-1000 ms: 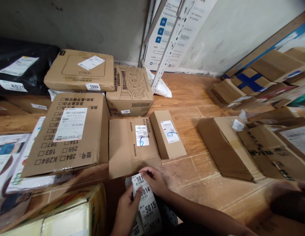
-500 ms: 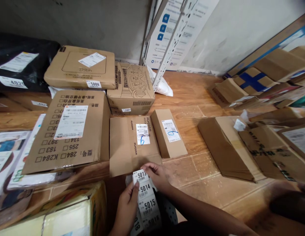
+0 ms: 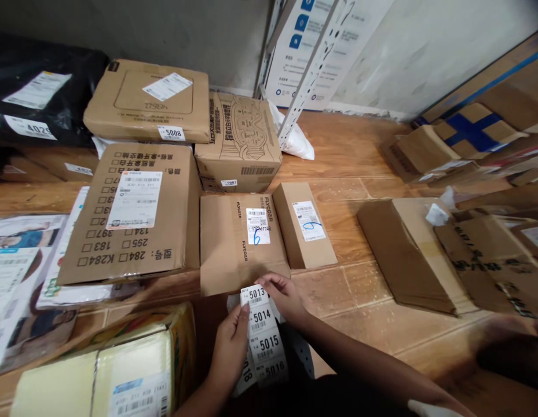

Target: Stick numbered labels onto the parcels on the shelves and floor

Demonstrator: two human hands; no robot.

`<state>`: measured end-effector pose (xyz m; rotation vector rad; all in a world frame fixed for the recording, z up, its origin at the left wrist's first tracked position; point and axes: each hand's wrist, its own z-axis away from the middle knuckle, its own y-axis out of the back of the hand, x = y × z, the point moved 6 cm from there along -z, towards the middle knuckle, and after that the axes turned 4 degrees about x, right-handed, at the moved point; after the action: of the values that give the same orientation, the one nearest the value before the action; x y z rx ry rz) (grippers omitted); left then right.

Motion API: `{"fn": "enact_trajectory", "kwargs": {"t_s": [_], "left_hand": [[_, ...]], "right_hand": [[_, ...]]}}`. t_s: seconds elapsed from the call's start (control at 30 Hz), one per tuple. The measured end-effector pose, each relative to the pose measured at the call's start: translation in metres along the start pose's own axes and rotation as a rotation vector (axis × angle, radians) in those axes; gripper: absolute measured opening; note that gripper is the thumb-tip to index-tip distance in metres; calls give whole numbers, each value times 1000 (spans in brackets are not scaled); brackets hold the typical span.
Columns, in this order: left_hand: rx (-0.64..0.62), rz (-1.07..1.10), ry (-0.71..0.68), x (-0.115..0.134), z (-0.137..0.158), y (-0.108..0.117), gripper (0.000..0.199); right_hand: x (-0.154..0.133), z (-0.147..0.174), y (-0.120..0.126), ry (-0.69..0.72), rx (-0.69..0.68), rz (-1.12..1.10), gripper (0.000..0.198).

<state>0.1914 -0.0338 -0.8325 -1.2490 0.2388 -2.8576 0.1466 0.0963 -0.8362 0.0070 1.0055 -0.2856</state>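
A strip of white number labels (image 3: 263,333) hangs between my hands, with 5013 at its top and 5014, 5015 and 5016 below. My left hand (image 3: 233,336) is closed on the strip's left edge, thumb on top. At the top right corner of label 5013, the fingers of my right hand (image 3: 284,295) pinch the strip. Just beyond my hands lies a FLYCO carton (image 3: 220,243) bearing a shipping label with a blue handwritten mark. Against its right side stands a narrow brown box (image 3: 301,229), also marked in blue on its label.
To the left are a large printed carton (image 3: 134,214), a box labelled 5008 (image 3: 147,101) and a black-wrapped parcel (image 3: 38,98). A yellowish taped box (image 3: 99,370) sits near front left. A white metal post (image 3: 310,75) rises behind. More cartons (image 3: 407,255) stand at right.
The view has shifted slightly, so the boxes appear a little higher and further right. Both hands still hold the label strip in much the same way.
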Motion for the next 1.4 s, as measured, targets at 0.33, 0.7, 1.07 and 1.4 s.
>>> {"fn": "enact_trajectory", "kwargs": {"t_s": [0.33, 0.7, 1.07, 1.4], "left_hand": [[10, 2, -8, 3, 2, 0, 63], [51, 17, 20, 4, 2, 1, 68], [-23, 19, 47, -4, 0, -1, 61], [-80, -34, 84, -28, -13, 5, 64]], "right_hand": [[4, -2, 1, -12, 2, -5, 39], [5, -2, 1, -28, 11, -25, 37], [8, -3, -1, 0, 31, -24, 39], [10, -4, -3, -3, 37, -23, 41]]}}
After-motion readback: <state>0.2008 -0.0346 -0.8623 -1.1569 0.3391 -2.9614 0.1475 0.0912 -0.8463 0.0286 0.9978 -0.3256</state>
